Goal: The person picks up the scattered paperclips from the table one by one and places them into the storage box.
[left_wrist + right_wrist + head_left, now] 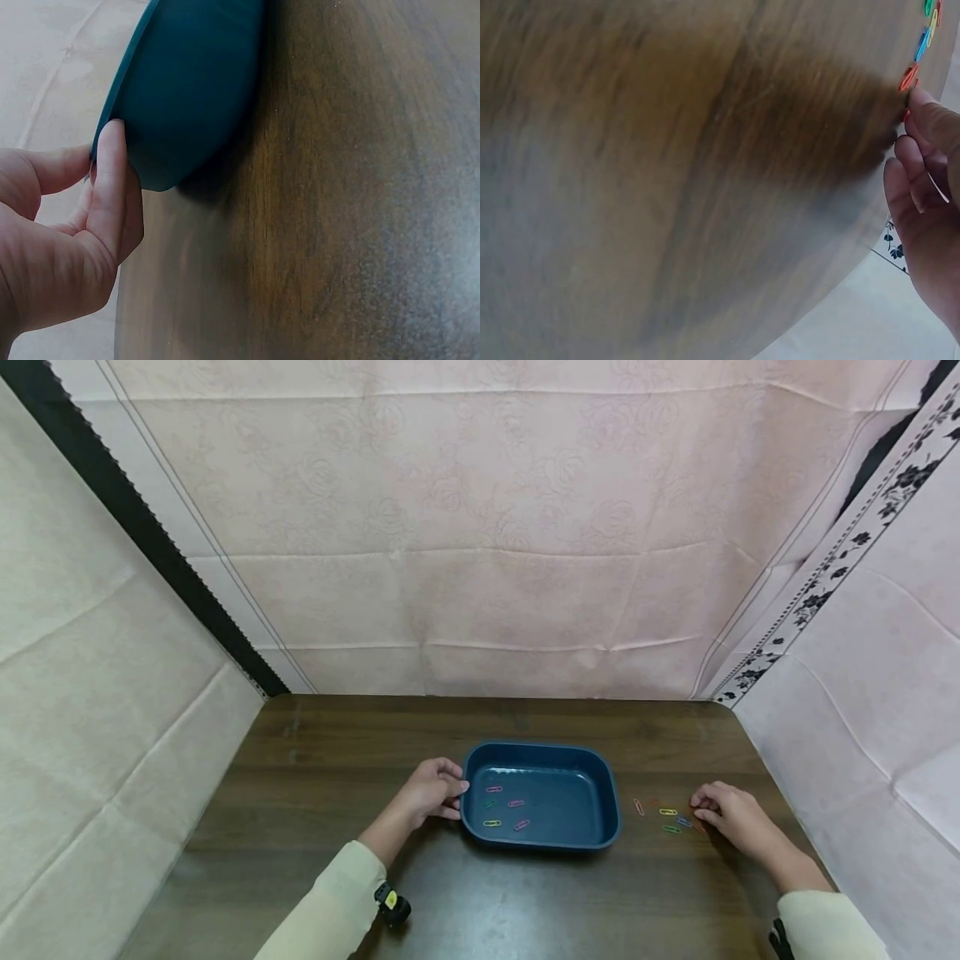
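Note:
At the left end of a dark blue tray [540, 845], my left hand [437, 791] pinches the rim between thumb and fingers. The left wrist view shows this hand [82, 202] with the thumb on one side of the tray wall [187, 82] and fingers on the other. Several coloured paper clips lie inside, among them a yellow paper clip [492, 822]. Right of the tray, my right hand [738, 818] is down at a loose group of paper clips. Its thumb and fingers pinch a red paper clip [907, 115], mostly hidden by the fingertips.
Beside the right hand lie a yellow paper clip [668, 812], a blue paper clip [683, 821], a green paper clip [672, 829] and some reddish ones. The brown wooden table [300, 860] is bordered by pale cloth [480, 527] at the back and both sides.

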A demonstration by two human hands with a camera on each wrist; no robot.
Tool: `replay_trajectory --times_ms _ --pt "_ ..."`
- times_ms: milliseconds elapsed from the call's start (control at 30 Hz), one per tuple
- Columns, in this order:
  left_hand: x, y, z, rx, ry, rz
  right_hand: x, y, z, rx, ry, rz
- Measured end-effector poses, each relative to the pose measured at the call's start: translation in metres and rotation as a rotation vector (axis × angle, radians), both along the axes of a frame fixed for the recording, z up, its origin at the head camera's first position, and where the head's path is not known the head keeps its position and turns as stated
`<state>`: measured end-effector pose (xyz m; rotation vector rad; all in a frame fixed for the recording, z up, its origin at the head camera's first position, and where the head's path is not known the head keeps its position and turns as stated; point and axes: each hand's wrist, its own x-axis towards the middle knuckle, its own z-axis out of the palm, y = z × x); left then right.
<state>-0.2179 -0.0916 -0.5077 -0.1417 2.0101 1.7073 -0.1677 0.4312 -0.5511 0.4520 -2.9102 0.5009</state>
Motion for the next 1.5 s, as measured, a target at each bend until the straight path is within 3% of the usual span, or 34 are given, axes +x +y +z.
replay_trajectory --times_ms 100,433,1167,1500 --pt "0.0005 0.0001 0.0000 0.002 0.000 0.005 -0.0014 0.0003 0.0006 0.003 -0.001 0.007" --pt "0.0002 -0.0006 -0.0017 0.001 0.006 -0.001 -0.0031 -0.0008 0.0049 0.009 -0.127 -0.025" --pt "0.0002 0.0002 -0.0011 -0.004 0.003 0.000 -0.0028 -0.0003 0.0040 -0.011 -0.139 -0.035" --pt "0.0005 0.0011 -0.0007 -0.008 -0.003 0.005 -0.0057 0.0013 0.0059 -0.026 -0.112 0.002"
